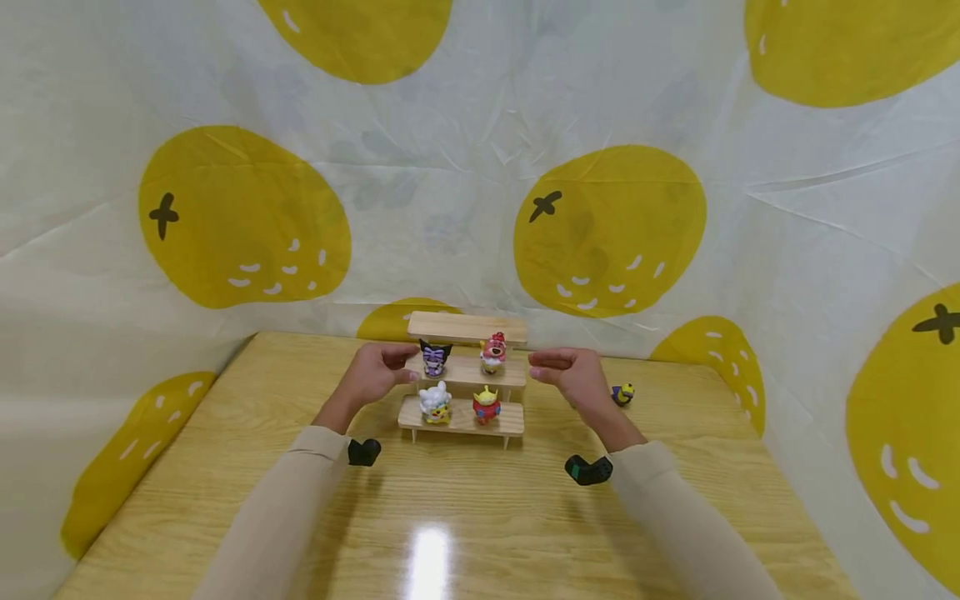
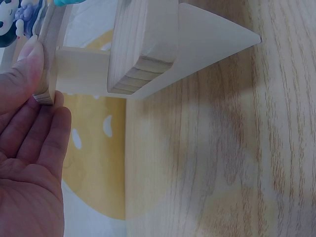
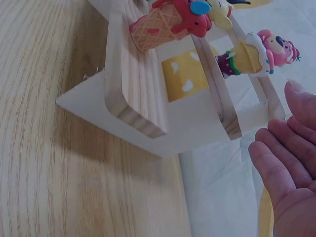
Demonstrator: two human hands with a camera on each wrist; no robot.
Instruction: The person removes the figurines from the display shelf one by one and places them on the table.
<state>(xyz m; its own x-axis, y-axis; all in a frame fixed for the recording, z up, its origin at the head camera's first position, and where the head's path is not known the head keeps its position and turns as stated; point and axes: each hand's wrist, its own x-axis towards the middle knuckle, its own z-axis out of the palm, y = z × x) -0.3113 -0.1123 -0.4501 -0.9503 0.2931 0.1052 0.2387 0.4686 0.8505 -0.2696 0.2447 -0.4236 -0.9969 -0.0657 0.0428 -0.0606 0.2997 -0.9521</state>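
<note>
A three-step wooden display shelf (image 1: 465, 372) with pale side supports stands toward the back of the table. On its middle step are a black-and-purple figurine (image 1: 434, 359) and a pink bear figurine (image 1: 492, 353). The lowest step carries a white-and-yellow figurine (image 1: 435, 404) and a red figurine with a yellow-green head (image 1: 486, 406). My left hand (image 1: 375, 372) pinches the left end of the middle board (image 2: 48, 64), thumb on top and fingers beneath. At the shelf's right side, my right hand (image 1: 573, 379) has extended fingers (image 3: 276, 163) close to the board ends; contact is unclear.
A small yellow-and-dark figurine (image 1: 622, 393) lies on the wooden table (image 1: 480, 517), right of my right hand. Behind the table hangs a pale cloth (image 1: 442, 217) with large yellow fruit prints. Black wrist devices (image 1: 588, 470) sit by both sleeves.
</note>
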